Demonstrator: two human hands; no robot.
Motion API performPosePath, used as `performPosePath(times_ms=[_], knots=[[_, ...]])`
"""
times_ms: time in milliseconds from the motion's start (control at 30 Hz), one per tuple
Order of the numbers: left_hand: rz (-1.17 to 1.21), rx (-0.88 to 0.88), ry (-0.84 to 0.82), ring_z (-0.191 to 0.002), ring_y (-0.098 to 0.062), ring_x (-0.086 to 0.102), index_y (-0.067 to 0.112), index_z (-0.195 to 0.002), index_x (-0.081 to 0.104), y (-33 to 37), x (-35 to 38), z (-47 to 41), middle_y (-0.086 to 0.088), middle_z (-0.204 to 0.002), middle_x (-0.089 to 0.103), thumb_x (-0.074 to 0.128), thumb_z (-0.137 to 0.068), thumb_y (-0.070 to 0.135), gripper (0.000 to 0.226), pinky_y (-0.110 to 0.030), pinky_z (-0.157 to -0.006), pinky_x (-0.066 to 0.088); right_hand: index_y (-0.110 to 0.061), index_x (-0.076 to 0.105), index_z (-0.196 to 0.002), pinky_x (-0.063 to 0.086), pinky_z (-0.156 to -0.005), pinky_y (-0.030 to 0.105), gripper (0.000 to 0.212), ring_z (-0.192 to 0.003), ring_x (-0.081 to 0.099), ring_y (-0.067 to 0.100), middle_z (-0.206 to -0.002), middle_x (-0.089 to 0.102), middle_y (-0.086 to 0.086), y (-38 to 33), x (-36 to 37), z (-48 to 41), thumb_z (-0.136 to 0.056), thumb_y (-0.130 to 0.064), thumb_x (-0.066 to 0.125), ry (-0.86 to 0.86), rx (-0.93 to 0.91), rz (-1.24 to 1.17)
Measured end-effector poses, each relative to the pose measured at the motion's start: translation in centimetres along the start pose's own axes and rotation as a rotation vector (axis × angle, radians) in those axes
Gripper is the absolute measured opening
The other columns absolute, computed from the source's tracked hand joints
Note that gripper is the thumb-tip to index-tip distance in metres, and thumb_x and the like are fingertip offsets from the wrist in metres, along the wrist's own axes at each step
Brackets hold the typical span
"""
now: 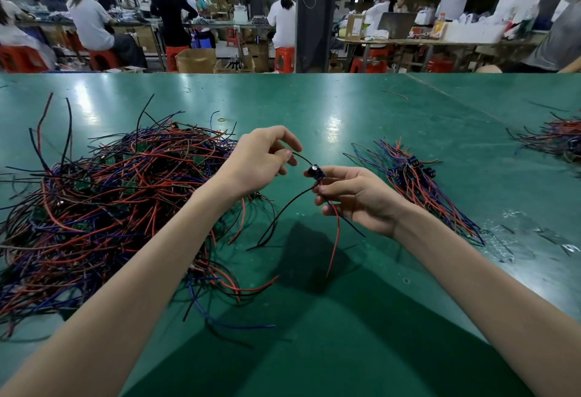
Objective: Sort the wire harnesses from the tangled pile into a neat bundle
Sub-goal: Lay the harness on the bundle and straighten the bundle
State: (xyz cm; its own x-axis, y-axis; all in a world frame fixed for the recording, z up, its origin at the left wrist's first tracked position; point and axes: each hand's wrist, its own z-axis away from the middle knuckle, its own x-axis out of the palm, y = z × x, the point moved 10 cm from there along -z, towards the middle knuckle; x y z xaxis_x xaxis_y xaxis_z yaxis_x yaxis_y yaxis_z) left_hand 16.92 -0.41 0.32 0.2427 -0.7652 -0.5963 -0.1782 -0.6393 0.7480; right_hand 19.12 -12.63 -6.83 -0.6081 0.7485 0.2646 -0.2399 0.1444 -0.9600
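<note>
Wire harness (315,172) held in curled fingers of right hand (355,197), black lead (301,157) pinched by left hand (261,159), tangled pile (110,198) left of fingers

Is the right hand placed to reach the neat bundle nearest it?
Probably yes: the neat bundle lies close beside the right hand, nothing between, though that hand holds a harness.
</note>
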Motion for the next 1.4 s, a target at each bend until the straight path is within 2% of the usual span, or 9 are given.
performPosePath(times_ms=[133, 267, 400, 533, 733, 933, 1067, 1233, 1400], knots=[[-0.074, 0.062, -0.008, -0.069, -0.013, 0.063, 0.025, -0.085, 0.058, 0.8, 0.5, 0.3, 0.004, -0.088, 0.064, 0.052, -0.093, 0.006, 0.021, -0.028, -0.066, 0.051, -0.002, 0.056, -0.097, 0.041, -0.041, 0.019, 0.019, -0.048, 0.054, 0.013, -0.069, 0.061, 0.011, 0.0, -0.2, -0.1, -0.089, 0.011, 0.045, 0.051, -0.012, -0.007], [-0.003, 0.048, -0.128, -0.072, -0.02, 0.062, 0.021, -0.097, 0.052, 0.7, 2.5, 0.4, 0.002, -0.089, 0.062, 0.065, -0.088, 0.022, 0.015, -0.037, -0.073, 0.052, -0.003, 0.055, -0.087, 0.033, -0.036, 0.015, 0.013, -0.047, 0.046, 0.012, -0.065, 0.058, 0.011, 0.0, -0.4, 0.0, -0.092, 0.005, 0.046, 0.085, -0.011, 0.019], [0.001, 0.082, -0.185, -0.069, -0.017, 0.062, 0.023, -0.111, 0.051, 0.9, 3.3, 0.6, 0.003, -0.09, 0.065, 0.074, -0.08, 0.031, 0.039, -0.03, -0.07, 0.051, -0.005, 0.052, -0.076, 0.02, -0.03, 0.013, 0.018, -0.037, 0.037, 0.007, -0.054, 0.049, 0.006, -0.4, -0.7, 0.2, -0.093, -0.001, 0.051, 0.127, -0.041, 0.06], [-0.04, 0.11, -0.187, -0.064, -0.014, 0.059, 0.013, -0.111, 0.057, 1.0, 3.4, 0.5, -0.001, -0.082, 0.067, 0.07, -0.085, 0.019, 0.03, -0.02, -0.062, 0.046, -0.009, 0.05, -0.069, 0.014, -0.033, 0.012, 0.024, -0.034, 0.024, 0.003, -0.051, 0.04, 0.0, -0.9, -1.2, 0.1, -0.092, -0.01, 0.058, 0.172, -0.105, 0.184], [-0.071, 0.059, -0.252, -0.064, -0.014, 0.062, 0.011, -0.11, 0.059, 0.7, 3.1, 0.5, -0.004, -0.086, 0.071, 0.058, -0.093, 0.011, 0.017, -0.023, -0.061, 0.05, -0.012, 0.059, -0.075, 0.028, -0.036, 0.016, 0.014, -0.043, 0.042, 0.003, -0.051, 0.047, -0.005, -2.2, -1.3, 0.2, -0.088, -0.009, 0.063, 0.18, -0.233, 0.419], [-0.101, -0.051, -0.303, -0.065, -0.018, 0.06, 0.007, -0.1, 0.061, -0.9, 3.7, 0.5, -0.006, -0.087, 0.069, 0.052, -0.097, 0.025, 0.02, -0.032, -0.063, 0.051, -0.016, 0.064, -0.082, 0.041, -0.052, 0.02, 0.013, -0.055, 0.052, 0.011, -0.066, 0.062, 0.002, -2.9, -1.2, 0.4, -0.089, -0.006, 0.062, 0.233, -0.305, 0.698], [-0.107, -0.111, -0.287, -0.056, -0.011, 0.058, 0.008, -0.087, 0.067, -1.7, 3.6, 0.2, 0.0, -0.075, 0.068, 0.05, -0.095, 0.039, 0.037, -0.019, -0.053, 0.049, -0.019, 0.065, -0.084, 0.041, -0.057, 0.013, 0.016, -0.059, 0.052, 0.008, -0.073, 0.063, 0.009, -3.4, -1.0, 0.8, -0.088, -0.003, 0.062, 0.215, -0.363, 0.683], [0.003, -0.189, -0.296, -0.046, -0.007, 0.057, 0.008, -0.08, 0.071, -2.1, 3.7, 0.5, -0.002, -0.067, 0.067, 0.046, -0.097, 0.041, 0.045, -0.017, -0.048, 0.047, -0.019, 0.067, -0.083, 0.045, -0.072, 0.026, 0.019, -0.07, 0.054, 0.009, -0.077, 0.066, 0.007, -3.2, -0.5, 0.8, -0.084, 0.0, 0.065, 0.191, -0.362, 0.659], [0.231, -0.288, -0.305, -0.049, -0.008, 0.058, 0.006, -0.081, 0.068, -2.1, 4.2, 1.2, -0.002, -0.064, 0.068, 0.042, -0.098, 0.039, 0.045, -0.016, -0.048, 0.049, -0.015, 0.065, -0.08, 0.046, -0.074, 0.024, 0.026, -0.071, 0.056, 0.011, -0.077, 0.065, 0.008, -3.3, -0.6, 1.2, -0.083, 0.01, 0.06, 0.195, -0.34, 0.592]])
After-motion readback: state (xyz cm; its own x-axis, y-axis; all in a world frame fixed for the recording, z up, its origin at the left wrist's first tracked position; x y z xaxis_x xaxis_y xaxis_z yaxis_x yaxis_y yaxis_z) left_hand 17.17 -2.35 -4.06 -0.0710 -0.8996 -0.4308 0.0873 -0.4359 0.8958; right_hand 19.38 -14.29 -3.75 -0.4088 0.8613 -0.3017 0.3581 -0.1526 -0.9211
